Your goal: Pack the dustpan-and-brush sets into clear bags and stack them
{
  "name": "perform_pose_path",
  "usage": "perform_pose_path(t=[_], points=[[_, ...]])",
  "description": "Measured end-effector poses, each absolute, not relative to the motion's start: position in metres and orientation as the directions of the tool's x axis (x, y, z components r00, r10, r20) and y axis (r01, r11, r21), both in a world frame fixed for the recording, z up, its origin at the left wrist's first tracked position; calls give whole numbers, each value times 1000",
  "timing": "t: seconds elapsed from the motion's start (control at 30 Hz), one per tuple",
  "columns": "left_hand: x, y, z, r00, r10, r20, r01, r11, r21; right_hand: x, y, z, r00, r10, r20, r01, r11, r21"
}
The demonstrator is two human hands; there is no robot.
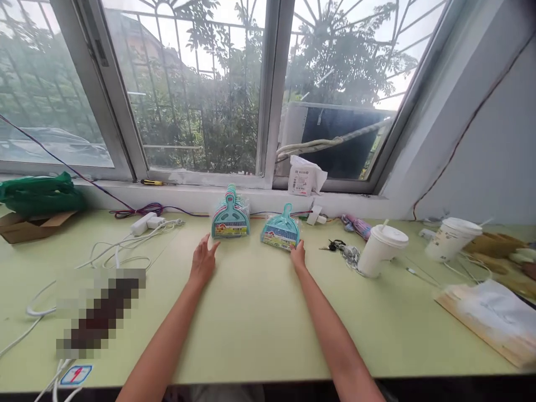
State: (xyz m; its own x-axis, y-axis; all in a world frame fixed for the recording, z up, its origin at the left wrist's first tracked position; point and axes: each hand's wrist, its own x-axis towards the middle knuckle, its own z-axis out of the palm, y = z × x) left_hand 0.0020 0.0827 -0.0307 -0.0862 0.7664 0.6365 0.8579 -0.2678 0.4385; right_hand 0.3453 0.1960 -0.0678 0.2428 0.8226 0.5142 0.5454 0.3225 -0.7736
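Observation:
A stack of small packaged dustpans, the front one turquoise and pink edges showing behind, stands against the wall under the window. My left hand is just in front of its lower left side, thumb and fingers apart, holding nothing. To the right, a single turquoise dustpan with a colourful label tilts back, its handle pointing up. My right hand grips its lower right corner; the fingers behind it are partly hidden.
White cups with lids, keys and a folded umbrella are on the right of the pale green table. White cables and an adapter lie left, near a cardboard box. A tissue pack rests on the sill.

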Motion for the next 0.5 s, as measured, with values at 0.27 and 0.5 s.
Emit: perform_pose_path(t=[0.27,0.5], points=[[56,55,-1,122,990,70,-33,-67,997,299,121,-39,-174,949,264,-130,243,-961],[15,51,3,100,995,19,-5,-18,1000,248,100,-18,-145,864,482,245,503,-829]])
